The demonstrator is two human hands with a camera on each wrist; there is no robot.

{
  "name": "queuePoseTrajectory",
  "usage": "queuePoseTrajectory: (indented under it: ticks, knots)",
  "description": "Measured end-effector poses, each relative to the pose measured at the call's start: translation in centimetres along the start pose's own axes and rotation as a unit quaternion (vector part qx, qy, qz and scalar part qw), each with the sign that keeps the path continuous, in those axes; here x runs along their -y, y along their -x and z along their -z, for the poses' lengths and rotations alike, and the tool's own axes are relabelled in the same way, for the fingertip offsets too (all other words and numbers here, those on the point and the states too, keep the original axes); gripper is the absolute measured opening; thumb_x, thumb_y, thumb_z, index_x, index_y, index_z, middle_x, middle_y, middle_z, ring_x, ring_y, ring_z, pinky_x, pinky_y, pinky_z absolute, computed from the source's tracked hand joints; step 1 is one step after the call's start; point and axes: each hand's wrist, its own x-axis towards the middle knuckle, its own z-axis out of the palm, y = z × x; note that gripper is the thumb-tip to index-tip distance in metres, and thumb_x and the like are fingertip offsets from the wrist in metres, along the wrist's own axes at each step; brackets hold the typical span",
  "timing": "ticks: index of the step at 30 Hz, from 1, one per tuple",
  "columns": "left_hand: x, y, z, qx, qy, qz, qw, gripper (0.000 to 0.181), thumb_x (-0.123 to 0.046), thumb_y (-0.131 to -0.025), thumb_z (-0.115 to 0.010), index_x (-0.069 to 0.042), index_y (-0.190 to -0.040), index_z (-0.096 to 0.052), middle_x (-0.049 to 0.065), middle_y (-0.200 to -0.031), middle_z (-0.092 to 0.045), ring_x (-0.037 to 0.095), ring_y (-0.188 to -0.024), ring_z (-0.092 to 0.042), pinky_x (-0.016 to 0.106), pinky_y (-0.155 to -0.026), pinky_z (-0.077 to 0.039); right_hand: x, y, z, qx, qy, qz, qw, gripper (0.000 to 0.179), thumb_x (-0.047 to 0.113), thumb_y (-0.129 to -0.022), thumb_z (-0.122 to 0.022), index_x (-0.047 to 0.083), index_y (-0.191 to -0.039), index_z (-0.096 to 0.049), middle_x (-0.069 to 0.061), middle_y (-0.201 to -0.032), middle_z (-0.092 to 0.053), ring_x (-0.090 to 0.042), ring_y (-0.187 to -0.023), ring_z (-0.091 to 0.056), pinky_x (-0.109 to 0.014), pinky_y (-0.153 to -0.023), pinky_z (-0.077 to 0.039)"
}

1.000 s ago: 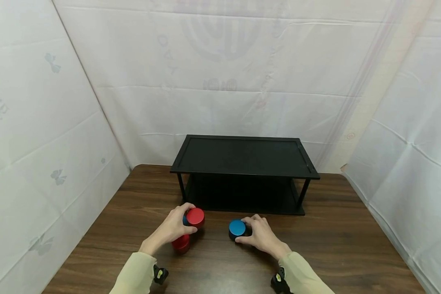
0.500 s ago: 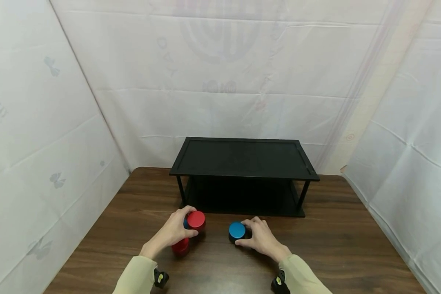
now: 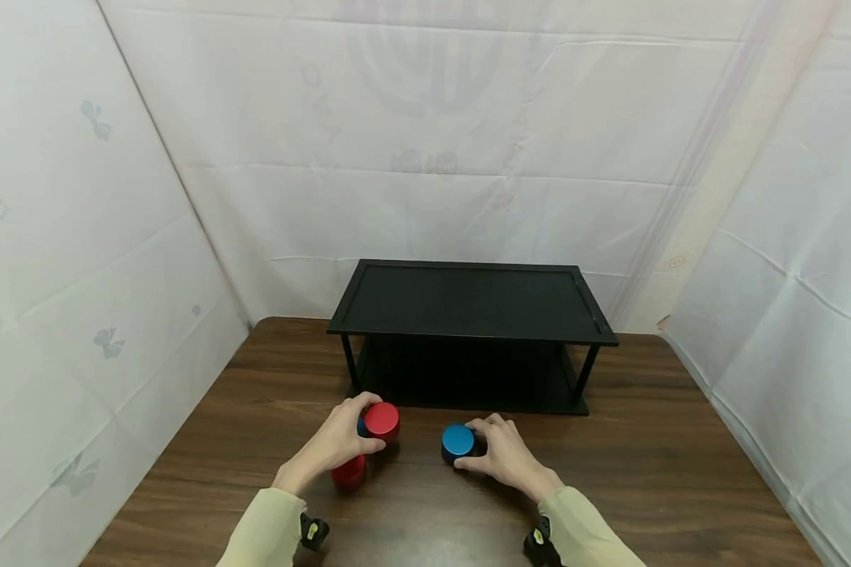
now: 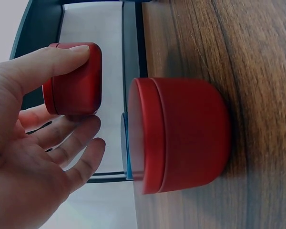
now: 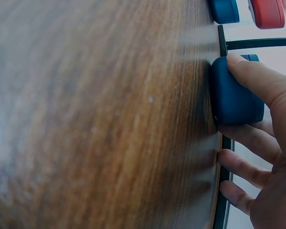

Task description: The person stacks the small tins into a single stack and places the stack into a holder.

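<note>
My left hand (image 3: 335, 442) pinches a round red tin (image 3: 382, 420) between thumb and fingers. In the left wrist view this held tin (image 4: 77, 81) is off the tabletop. A second red tin (image 3: 349, 474) stands on the table just below that hand, untouched; it looks large in the left wrist view. Mostly hidden behind the left fingers is a blue tin (image 3: 361, 427), also seen at the top of the right wrist view. To the right, my right hand (image 3: 505, 457) grips another blue tin (image 3: 457, 441) by its sides, at table level.
A black two-level rack (image 3: 471, 303) stands at the back of the wooden table (image 3: 425, 520), just beyond both hands. White sheeting (image 3: 425, 157) hangs behind and on both sides.
My left hand and its red tin have shifted slightly to the right. The right hand stays in place around the blue tin.
</note>
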Motion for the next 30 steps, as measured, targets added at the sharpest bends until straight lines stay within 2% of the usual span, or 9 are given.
queuePoseTrajectory:
  ticks: [26,30]
  knots:
    - [-0.9,-0.3,-0.6,0.009,0.002,-0.009,0.9999,0.057,-0.014,-0.072,-0.083,-0.016,-0.122,-0.056,0.004,-0.114,-0.062,0.021,-0.103,-0.054,0.04,-0.083,-0.053,-0.2,0.0,-0.1,0.006,0.0,0.0,1.0,0.063,0.052,-0.076,-0.076,0.011,-0.123,-0.063,-0.002,-0.112,-0.066,-0.016,-0.1,-0.049,-0.04,-0.086,-0.042]
    - [-1.1,-0.5,-0.8,0.012,-0.003,-0.024,0.9996,0.057,-0.014,-0.072,-0.083,-0.015,-0.122,-0.056,0.004,-0.114,-0.062,0.02,-0.103,-0.055,0.039,-0.084,-0.052,-0.2,0.0,0.0,0.006,0.001,-0.002,1.0,0.063,0.052,-0.076,-0.076,0.012,-0.123,-0.063,-0.002,-0.112,-0.065,-0.016,-0.1,-0.05,-0.04,-0.086,-0.042]
